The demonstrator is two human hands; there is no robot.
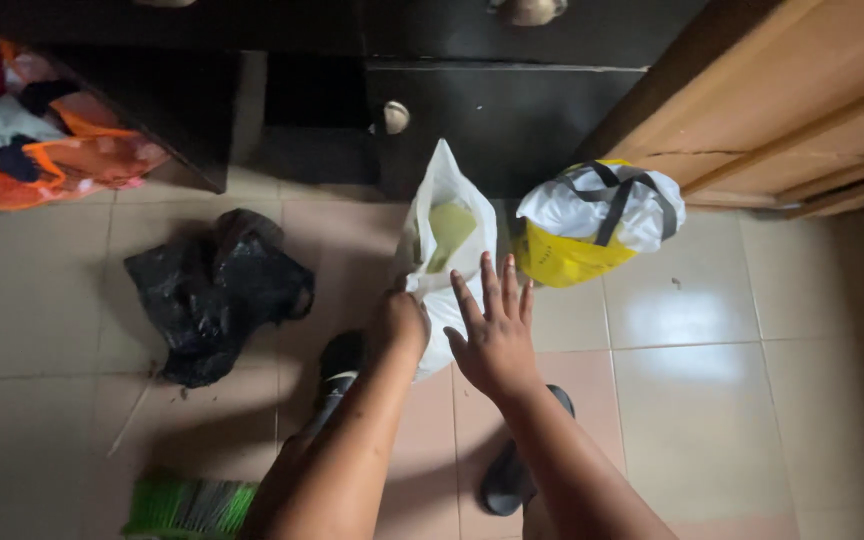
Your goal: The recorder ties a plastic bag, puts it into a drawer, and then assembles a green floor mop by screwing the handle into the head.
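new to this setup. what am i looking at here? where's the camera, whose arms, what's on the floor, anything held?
There is no machine here: a person works with two bare hands. The single picture comes from a camera worn on their head, looking down, so the arms reaching in from the bottom are the person's own.

The left hand is closed on the edge of a white plastic bag standing on the tiled floor, with something pale green showing inside. The right hand is open, fingers spread, against the bag's side and holding nothing.

Around it: a crumpled black plastic bag to the left, a yellow and white bag with grey straps to the right, and a green broom head at the bottom edge. Black sandals show on the person's feet. Behind stand dark drawers, with a wooden door at the right.
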